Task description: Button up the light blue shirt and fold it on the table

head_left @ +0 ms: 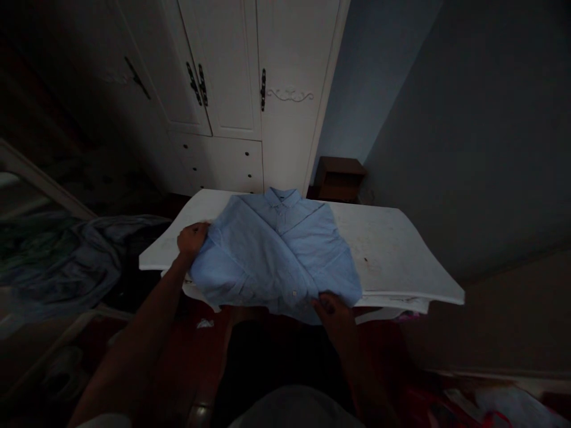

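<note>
A light blue button-up shirt (267, 249) lies spread on a white table (388, 244), its collar toward the far edge and its hem hanging over the near edge. One sleeve runs diagonally across the front, from the left shoulder down to the lower right. My left hand (193, 238) is closed at the shirt's left side, fingers curled on the cloth there. At the lower right, my right hand (332, 309) pinches the cuff of the folded-over sleeve near the table's front edge. The dim light hides some finger detail.
Behind the table stands a white wardrobe (227, 83) with dark handles. A small brown cabinet (341, 175) sits by the wall. Piled grey clothes (89, 255) lie to the left. A scrap of white (205, 323) is on the reddish floor.
</note>
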### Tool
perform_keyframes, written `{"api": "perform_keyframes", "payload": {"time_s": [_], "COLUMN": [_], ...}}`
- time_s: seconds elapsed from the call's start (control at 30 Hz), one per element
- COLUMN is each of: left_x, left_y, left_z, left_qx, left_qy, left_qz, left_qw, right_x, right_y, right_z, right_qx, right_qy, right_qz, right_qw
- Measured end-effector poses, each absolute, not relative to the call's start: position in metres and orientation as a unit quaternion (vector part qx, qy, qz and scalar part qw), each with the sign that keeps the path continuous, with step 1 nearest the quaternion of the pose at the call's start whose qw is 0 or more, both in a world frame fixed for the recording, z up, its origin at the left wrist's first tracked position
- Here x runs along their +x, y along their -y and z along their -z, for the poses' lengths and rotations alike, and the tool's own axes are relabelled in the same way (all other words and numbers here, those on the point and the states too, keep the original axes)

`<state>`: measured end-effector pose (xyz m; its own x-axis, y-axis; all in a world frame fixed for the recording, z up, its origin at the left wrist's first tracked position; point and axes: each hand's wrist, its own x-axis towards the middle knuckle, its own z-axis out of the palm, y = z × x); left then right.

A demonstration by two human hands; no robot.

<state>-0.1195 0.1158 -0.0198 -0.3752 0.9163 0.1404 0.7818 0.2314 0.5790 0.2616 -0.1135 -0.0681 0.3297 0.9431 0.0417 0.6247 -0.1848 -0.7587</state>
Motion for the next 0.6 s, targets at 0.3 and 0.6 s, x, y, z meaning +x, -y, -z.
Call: {"api": "perform_keyframes", "payload": {"time_s": [0.3, 0.6], "left_x": [-0.123, -0.118], "left_y": [-0.12, -0.119], "left_z": [0.022, 0.019], "left_qx": [0.532, 0.531], "left_qy": [-0.773, -0.794], "left_qz": [-0.327, -0.281], "left_qw": [0.115, 0.093], "right_x": [0.288, 0.287], "right_y": [0.126, 0.132], "right_z": [0.046, 0.087], "right_qx": [-0.605, -0.615], "right_qy": [0.383, 0.353], "right_qz": [-0.513, -0.59], "right_qw": [0.473, 0.385]}}
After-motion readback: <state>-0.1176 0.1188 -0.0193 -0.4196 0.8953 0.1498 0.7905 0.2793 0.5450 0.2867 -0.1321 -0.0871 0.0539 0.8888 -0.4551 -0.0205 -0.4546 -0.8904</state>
